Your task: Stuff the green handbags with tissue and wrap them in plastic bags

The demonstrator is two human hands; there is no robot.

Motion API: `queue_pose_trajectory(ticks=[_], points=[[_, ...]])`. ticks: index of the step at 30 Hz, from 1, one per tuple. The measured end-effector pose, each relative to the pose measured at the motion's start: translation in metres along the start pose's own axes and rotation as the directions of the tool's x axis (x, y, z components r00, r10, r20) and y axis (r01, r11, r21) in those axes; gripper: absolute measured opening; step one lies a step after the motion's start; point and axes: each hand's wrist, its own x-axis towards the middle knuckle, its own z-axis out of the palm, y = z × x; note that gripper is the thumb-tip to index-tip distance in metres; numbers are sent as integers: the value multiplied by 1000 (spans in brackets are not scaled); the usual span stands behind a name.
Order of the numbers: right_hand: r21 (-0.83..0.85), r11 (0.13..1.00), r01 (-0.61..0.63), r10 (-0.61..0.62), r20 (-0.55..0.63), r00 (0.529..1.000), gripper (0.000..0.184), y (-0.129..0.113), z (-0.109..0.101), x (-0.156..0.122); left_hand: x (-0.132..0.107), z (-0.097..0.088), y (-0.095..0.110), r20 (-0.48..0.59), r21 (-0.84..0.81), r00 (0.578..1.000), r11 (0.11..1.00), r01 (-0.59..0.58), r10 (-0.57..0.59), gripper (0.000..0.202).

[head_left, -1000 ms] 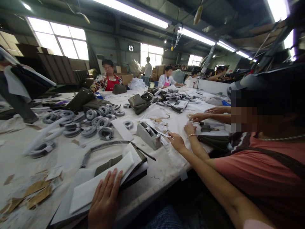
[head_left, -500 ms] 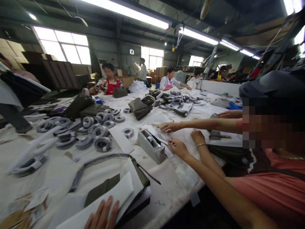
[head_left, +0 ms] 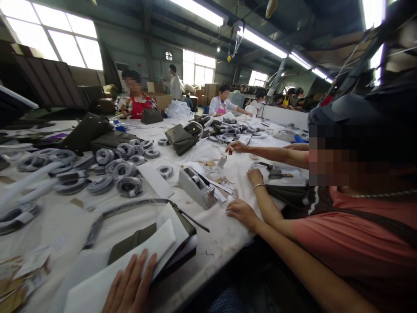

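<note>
My left hand (head_left: 130,284) lies flat, fingers spread, on a white foam sheet (head_left: 107,278) at the near table edge. The sheet covers an olive-green bag (head_left: 137,241) whose grey strap (head_left: 130,206) curls across the table. My right hand (head_left: 239,213) rests on the white table cover near the edge, fingers stretched toward the left with nothing in them. It lies just right of a grey tape dispenser (head_left: 197,187) and some white paper strips (head_left: 221,193).
A person in a salmon shirt (head_left: 352,243) sits close on my right, their hands (head_left: 256,176) on the table. Several coiled grey straps (head_left: 124,171) and olive bags (head_left: 179,139) cover the middle. Cardboard scraps (head_left: 13,287) lie at left. Other workers sit at the far side.
My right hand has drawn back from beside the tape dispenser toward the table edge. My left hand stays flat on the foam sheet. A co-worker's arm has reached farther across the table.
</note>
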Motion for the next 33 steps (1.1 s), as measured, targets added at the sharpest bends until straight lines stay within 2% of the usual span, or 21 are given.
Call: queue_pose_trajectory(ticks=[2, 7, 11, 16, 22, 33], points=[[-7, 1000, -11, 11, -2, 1000, 11, -4, -1, 6, 2, -3, 4, 0, 13, 1000, 1000, 14, -14, 61], [-5, 998, -55, 55, -16, 998, 24, -17, -9, 10, 6, -9, 9, -3, 40, 1000, 999, 25, -25, 62], [-3, 998, -57, 56, -49, 997, 24, -40, -11, -5, 6, -10, 9, -28, 53, 999, 998, 33, -32, 61], [28, 996, -82, 83, -69, 994, 23, -61, -3, -24, 4, -10, 10, -22, 45, 998, 997, 59, -58, 60], [106, 967, -230, 248, -214, 945, 31, -59, -13, -19, 7, -14, 10, -48, 25, 997, 998, 59, -58, 59], [160, 934, -318, 332, -65, 941, 31, -52, -41, 3, 4, -15, 10, -63, 11, 996, 998, 65, -65, 57]])
